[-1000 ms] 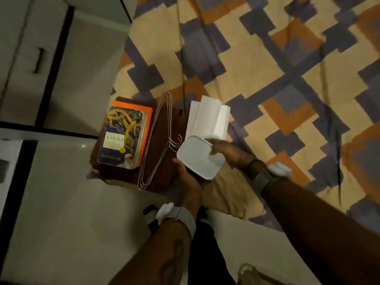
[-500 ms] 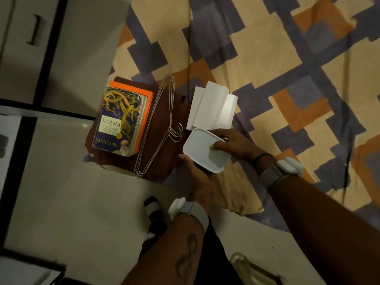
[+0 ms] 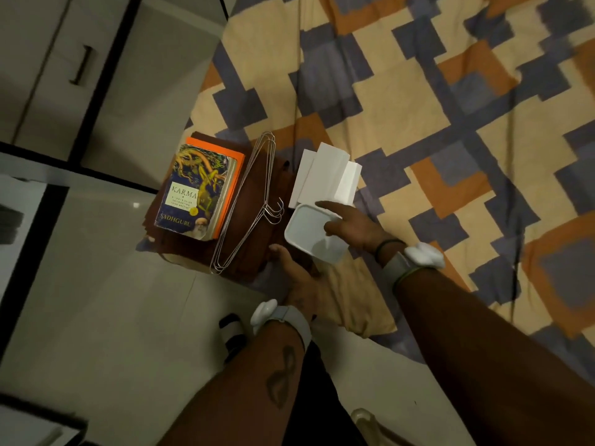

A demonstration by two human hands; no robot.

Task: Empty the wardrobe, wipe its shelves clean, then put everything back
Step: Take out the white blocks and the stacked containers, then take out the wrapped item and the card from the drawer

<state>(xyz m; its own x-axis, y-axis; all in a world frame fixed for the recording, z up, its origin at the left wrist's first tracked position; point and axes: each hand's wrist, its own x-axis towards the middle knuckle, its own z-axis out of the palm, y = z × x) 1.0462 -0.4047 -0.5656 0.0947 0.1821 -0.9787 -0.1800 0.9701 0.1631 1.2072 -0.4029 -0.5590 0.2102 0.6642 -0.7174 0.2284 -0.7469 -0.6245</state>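
A white lidded plastic container (image 3: pixel 309 235) sits at the bed's near edge, next to a stack of white boxes (image 3: pixel 325 178). My right hand (image 3: pixel 354 228) rests on the lid with its fingers spread and fairly straight. Below it, my left hand (image 3: pixel 294 273) reaches under the container's near side, thumb up beside it; its fingers are hidden there. To the left lies a folded brown cloth (image 3: pixel 254 243) carrying several wire hangers (image 3: pixel 254 201) and a "Karma" book (image 3: pixel 193 201) on top of an orange book (image 3: pixel 233 169).
The bed's patterned sheet (image 3: pixel 418 107) in cream, orange and grey fills the right and top. Pale cabinet fronts with a dark handle (image 3: pixel 82 64) stand at the far left. Tiled floor (image 3: pixel 112 300) lies below, with my foot (image 3: pixel 231 333) on it.
My right hand has shifted from gripping the container's right edge to lying flat on its lid. The container has dropped slightly toward the bed; my left hand stays beneath it.
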